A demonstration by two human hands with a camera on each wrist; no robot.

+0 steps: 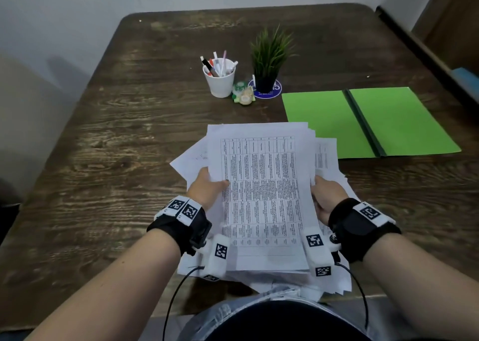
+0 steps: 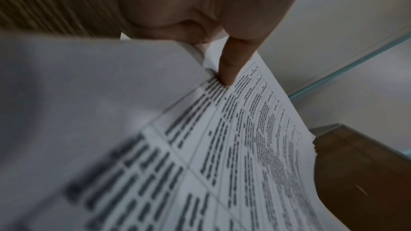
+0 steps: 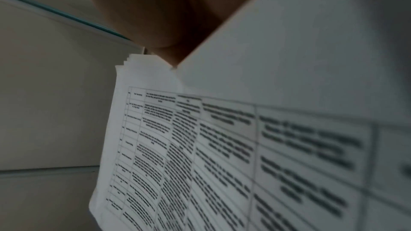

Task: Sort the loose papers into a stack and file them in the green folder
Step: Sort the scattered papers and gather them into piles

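A stack of papers [image 1: 264, 200] is held above the near edge of the wooden table [image 1: 116, 138], its top sheet printed with a table. The stack's left edge is gripped by the left hand [image 1: 207, 187], thumb laid on the top sheet; its right edge is gripped by the right hand [image 1: 328, 198]. More loose sheets [image 1: 334, 159] lie beneath the stack. Beyond the stack, to its right, the green folder [image 1: 368, 123] lies open and flat.

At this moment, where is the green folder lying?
In the head view the green folder lies open on the table, far right, beyond the papers that both hands hold, just right of the potted plant.
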